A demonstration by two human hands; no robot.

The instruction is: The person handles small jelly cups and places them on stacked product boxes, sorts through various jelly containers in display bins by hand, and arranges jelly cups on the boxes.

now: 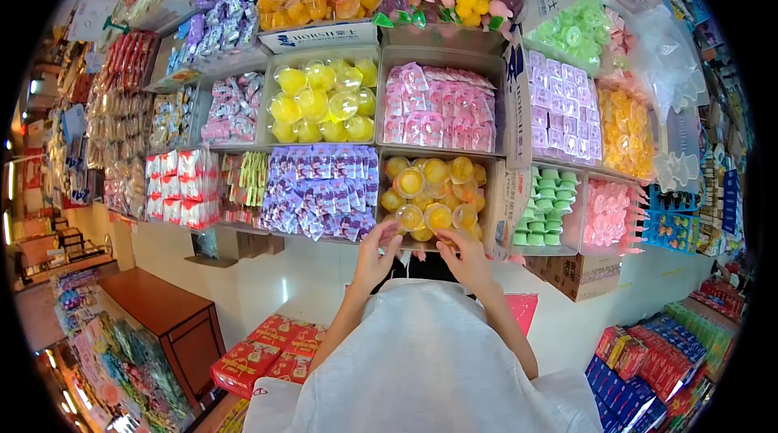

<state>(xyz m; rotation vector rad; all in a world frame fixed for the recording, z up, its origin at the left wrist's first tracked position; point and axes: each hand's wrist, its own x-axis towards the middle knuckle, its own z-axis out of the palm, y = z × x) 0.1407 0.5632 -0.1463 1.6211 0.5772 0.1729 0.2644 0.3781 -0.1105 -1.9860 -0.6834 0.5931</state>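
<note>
The display of bins (381, 40) fills most of the space ahead of you, and the bin (496, 182) right in front of you, in its lowest row, has both your hands at its near edge. Behind that bin sits a wider tray of pink packets (440, 113); purple printed packets (322, 190) lie just to its left, and green cups (545, 210) stand to its right, past an upright cardboard panel (510, 210). Your left hand (378, 255) comes in over the near left corner, fingers bent and drawn in toward the contents, and your right hand (468, 256) reaches in from the other side, its fingers curled and angled inward. You have a gap between the two hands, and whether either one is pinching anything you cannot tell from this view. The yellow-orange cups (438, 171) lie inside the bin, just beyond your fingertips and spreading away to its far side. They are small, round and clear-walled, heaped loosely at mixed angles, with glossy highlights and deep yellow to orange insides. The smallest detail you can pick out is one pale-rimmed cup (410, 217) right beside your left fingertips; whether they touch it is unclear.
</note>
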